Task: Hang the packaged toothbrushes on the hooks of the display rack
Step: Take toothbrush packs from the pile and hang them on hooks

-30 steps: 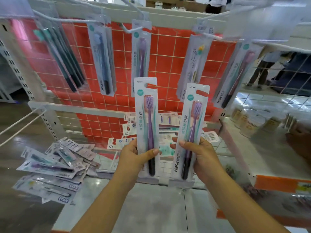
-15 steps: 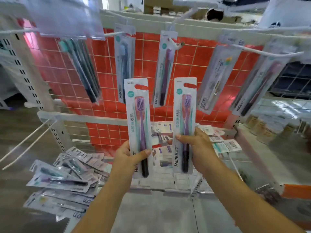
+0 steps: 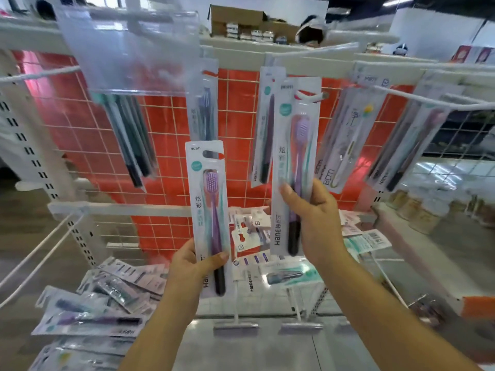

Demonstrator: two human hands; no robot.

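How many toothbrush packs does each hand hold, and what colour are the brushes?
Left hand: 1 lower purple pack
Right hand: 1 upper purple pack
Total: 2 packs, both purple

Showing glossy clear plastic over white printed card on the left toothbrush pack (image 3: 207, 210) and right toothbrush pack (image 3: 294, 162); catching glare on a clear plastic sleeve (image 3: 128, 49); looking matt white-coated metal on the hook (image 3: 310, 96) and wire grid (image 3: 166, 124); appearing smooth matt red behind, on the backing panel (image 3: 160, 170).
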